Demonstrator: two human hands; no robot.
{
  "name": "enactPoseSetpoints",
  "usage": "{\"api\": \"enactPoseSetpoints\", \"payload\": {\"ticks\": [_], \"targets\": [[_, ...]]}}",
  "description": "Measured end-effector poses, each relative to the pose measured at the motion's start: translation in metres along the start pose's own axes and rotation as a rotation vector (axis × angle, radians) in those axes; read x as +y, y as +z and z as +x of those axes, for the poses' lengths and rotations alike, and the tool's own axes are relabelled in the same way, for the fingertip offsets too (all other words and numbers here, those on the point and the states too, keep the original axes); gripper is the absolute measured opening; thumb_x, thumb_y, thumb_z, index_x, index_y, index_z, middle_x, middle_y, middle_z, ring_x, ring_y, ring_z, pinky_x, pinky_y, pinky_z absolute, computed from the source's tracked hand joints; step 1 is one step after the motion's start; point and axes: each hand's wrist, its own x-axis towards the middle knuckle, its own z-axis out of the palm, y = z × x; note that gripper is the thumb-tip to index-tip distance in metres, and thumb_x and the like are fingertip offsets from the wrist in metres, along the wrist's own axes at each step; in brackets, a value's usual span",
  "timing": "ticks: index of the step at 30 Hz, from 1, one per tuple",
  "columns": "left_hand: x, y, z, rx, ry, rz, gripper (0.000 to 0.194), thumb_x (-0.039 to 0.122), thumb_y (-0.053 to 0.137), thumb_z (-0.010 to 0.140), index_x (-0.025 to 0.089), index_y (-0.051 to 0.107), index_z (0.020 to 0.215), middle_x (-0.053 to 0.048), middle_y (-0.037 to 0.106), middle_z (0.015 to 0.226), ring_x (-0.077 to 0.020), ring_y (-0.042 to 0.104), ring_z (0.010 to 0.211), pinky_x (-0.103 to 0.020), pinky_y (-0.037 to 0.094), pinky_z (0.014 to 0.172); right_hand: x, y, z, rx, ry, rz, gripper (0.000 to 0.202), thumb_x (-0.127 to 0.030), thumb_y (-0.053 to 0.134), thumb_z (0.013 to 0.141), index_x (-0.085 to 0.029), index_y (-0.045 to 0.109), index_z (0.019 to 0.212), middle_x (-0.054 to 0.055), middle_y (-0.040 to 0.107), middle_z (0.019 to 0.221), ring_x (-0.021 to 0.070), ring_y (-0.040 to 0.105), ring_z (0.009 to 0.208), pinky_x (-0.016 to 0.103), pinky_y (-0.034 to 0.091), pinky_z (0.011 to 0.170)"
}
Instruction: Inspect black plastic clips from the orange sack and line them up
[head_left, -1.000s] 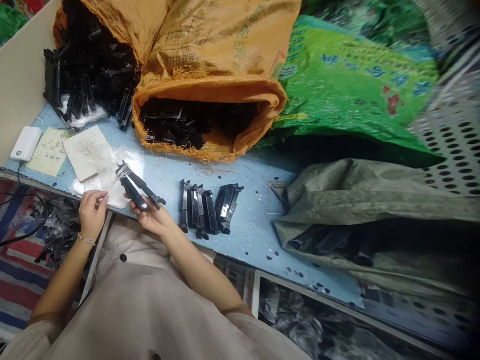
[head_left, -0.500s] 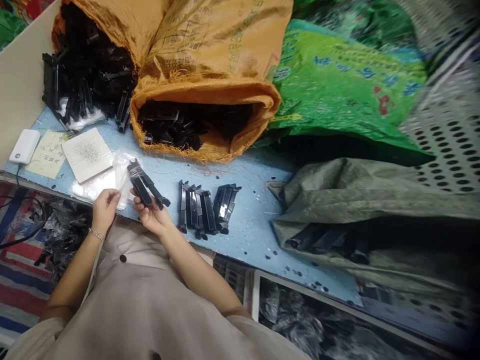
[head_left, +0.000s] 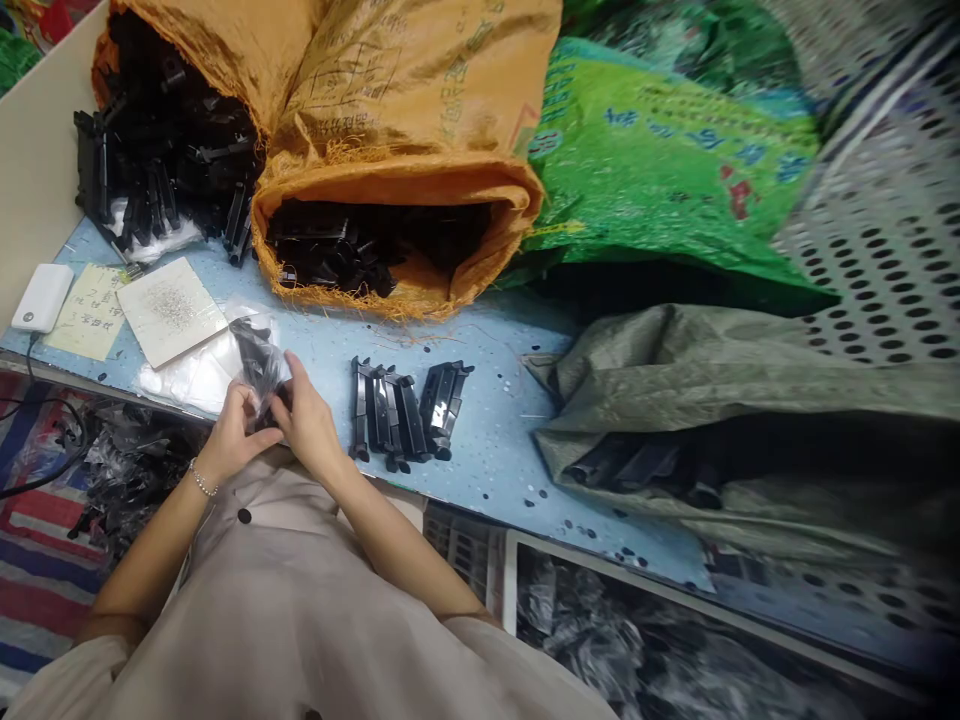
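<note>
The left hand (head_left: 238, 436) and right hand (head_left: 307, 418) curl their partly bent fingers around a clear bag (head_left: 264, 368) over the table (head_left: 487, 420), seemingly with black parts (head_left: 257, 342) inside. Loose black pieces (head_left: 405, 418) lie near the right hand.

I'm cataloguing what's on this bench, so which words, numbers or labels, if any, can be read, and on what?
Right-hand orange sack: "成分", probably; its other characters are too blurred.
Green sack: perhaps "38" in a roundel, uncertain; its other lettering is too blurred.
Yellow note: handwriting, too blurred.
White device: a mark, too small to read.
</note>
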Motion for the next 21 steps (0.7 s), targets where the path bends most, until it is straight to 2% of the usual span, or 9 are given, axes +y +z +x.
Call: {"api": "enactPoseSetpoints", "payload": {"ticks": [3,6,8,10,13,15,18,21], "targets": [[0.004,-0.008,-0.002,0.011,-0.096,-0.031,0.031,0.033,0.073,0.081,0.023,0.046,0.092,0.003,0.044,0.083,-0.0132,0.046,0.074,-0.025,0.042,0.070,-0.006,0.004,-0.004,-0.068,-0.021,0.023,0.037,-0.034,0.049,0.097,-0.021,0.055,0.131,0.009,0.066,0.106,0.0220,0.061,0.096,0.037,0.048,0.090],[0.008,-0.021,-0.007,0.076,-0.157,-0.092,0.026,0.025,0.069,0.080,0.022,0.045,0.087,0.004,0.041,0.080,-0.0124,0.044,0.073,-0.024,0.039,0.070,-0.009,0.008,-0.004,-0.086,-0.051,0.042,0.023,-0.036,0.044,0.100,-0.021,0.061,0.104,0.006,0.063,0.095,0.0194,0.059,0.087,0.033,0.048,0.084],[0.008,-0.027,-0.012,0.096,-0.179,-0.159,0.024,0.022,0.067,0.079,0.022,0.043,0.084,0.004,0.041,0.079,-0.0121,0.044,0.072,-0.024,0.039,0.070,-0.011,0.009,0.001,-0.030,-0.098,0.032,0.021,-0.035,0.046,0.099,-0.021,0.059,0.105,0.007,0.060,0.102,0.0181,0.058,0.085,0.032,0.048,0.080],[0.008,-0.028,-0.016,0.091,-0.186,-0.194,0.023,0.018,0.065,0.076,0.022,0.043,0.082,0.004,0.042,0.079,-0.0117,0.045,0.072,-0.023,0.039,0.069,-0.012,0.009,0.009,0.020,-0.154,0.015,0.024,-0.033,0.050,0.098,-0.021,0.056,0.118,0.010,0.056,0.114,0.0175,0.058,0.085,0.032,0.048,0.079],[0.006,-0.025,-0.019,0.098,-0.228,-0.257,0.021,0.015,0.064,0.073,0.021,0.045,0.079,0.004,0.045,0.076,-0.0109,0.046,0.070,-0.023,0.040,0.064,-0.013,0.006,0.022,0.001,-0.273,-0.095,0.023,-0.031,0.045,0.102,-0.021,0.059,0.117,0.010,0.059,0.105,0.0203,0.056,0.090,0.034,0.046,0.083],[0.006,-0.021,-0.019,0.129,-0.295,-0.388,0.021,0.016,0.064,0.071,0.021,0.046,0.081,0.004,0.050,0.077,-0.0115,0.050,0.070,-0.024,0.044,0.064,-0.014,0.005,0.022,-0.050,-0.398,-0.201,0.027,-0.029,0.038,0.105,-0.020,0.063,0.107,0.009,0.060,0.093,0.0226,0.053,0.090,0.036,0.044,0.083],[0.011,-0.015,-0.015,0.177,-0.360,-0.577,0.018,0.029,0.063,0.075,0.022,0.048,0.081,0.001,0.055,0.077,-0.0140,0.055,0.069,-0.028,0.048,0.063,-0.017,0.009,0.007,-0.198,-0.603,-0.292,0.029,-0.028,0.038,0.105,-0.019,0.066,0.106,0.010,0.063,0.091,0.0234,0.051,0.089,0.037,0.043,0.080],[0.019,-0.013,-0.012,0.189,-0.359,-0.554,0.028,0.045,0.062,0.082,0.022,0.046,0.078,0.003,0.049,0.070,-0.0126,0.049,0.062,-0.026,0.044,0.058,-0.028,0.018,-0.014,-0.338,-0.666,-0.260,0.025,-0.026,0.043,0.104,-0.020,0.067,0.107,0.010,0.065,0.095,0.0232,0.052,0.094,0.038,0.044,0.084]]}}
